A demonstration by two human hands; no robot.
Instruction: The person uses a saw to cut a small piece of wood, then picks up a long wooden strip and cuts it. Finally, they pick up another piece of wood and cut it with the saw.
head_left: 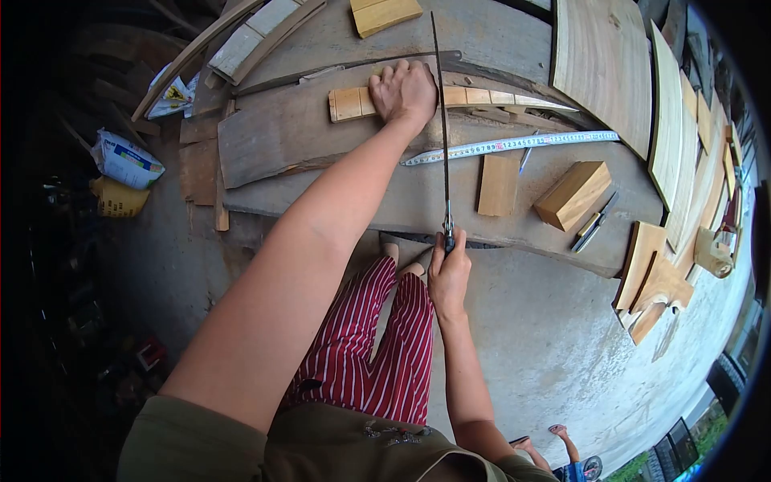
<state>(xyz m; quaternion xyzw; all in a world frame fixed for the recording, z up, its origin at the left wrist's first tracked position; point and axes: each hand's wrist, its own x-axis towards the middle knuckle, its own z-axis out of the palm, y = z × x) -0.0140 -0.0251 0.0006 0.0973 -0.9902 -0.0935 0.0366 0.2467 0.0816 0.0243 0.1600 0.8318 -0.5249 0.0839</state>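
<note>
My left hand (404,92) is curled over a long, narrow wooden strip (347,105), pressing it to the workbench; crosswise lines show along the strip. In my right hand (450,281) is the dark handle of a handsaw, closed in my fingers near the bench's front edge. The thin saw blade (446,161) points away from me and crosses the strip just right of my left hand. Whether its teeth have cut into the wood cannot be made out. Under the blade lies a measuring tape (514,144), stretched out to the right.
A wooden block (574,195), a flat wood piece (499,185) and pens (596,222) lie on the bench's right. Another block (385,14) sits at the back. Boards (604,72) lean at right. Bags (128,159) stand on the left. Another person's leg (569,443) shows lower right.
</note>
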